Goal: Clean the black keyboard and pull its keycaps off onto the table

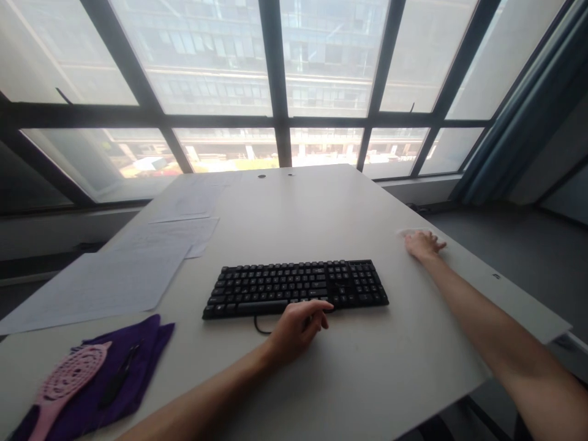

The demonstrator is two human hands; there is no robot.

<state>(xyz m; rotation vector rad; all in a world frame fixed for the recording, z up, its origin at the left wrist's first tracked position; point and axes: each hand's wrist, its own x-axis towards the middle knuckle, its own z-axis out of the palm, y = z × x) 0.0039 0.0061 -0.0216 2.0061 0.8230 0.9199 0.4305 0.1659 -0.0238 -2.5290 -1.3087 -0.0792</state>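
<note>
A black keyboard [294,285] lies in the middle of the white table [294,214]. My left hand [305,324] is at its front edge, index finger stretched to the right over the rim and the other fingers loosely bent, with nothing visible in them. A dark cable [260,324] loops out from under the keyboard's front. Far to the right, near the table's side edge, my right hand [423,244] presses down on a thin white tissue [407,232]. Most of that tissue is hidden beneath the palm and fingers.
Paper sheets [105,288] cover the table's left side. At front left, a pink hairbrush [73,370] and a dark slim tool [119,376] lie on a purple cloth [147,355]. Windows stand behind the table, with a blue curtain [519,110] at right.
</note>
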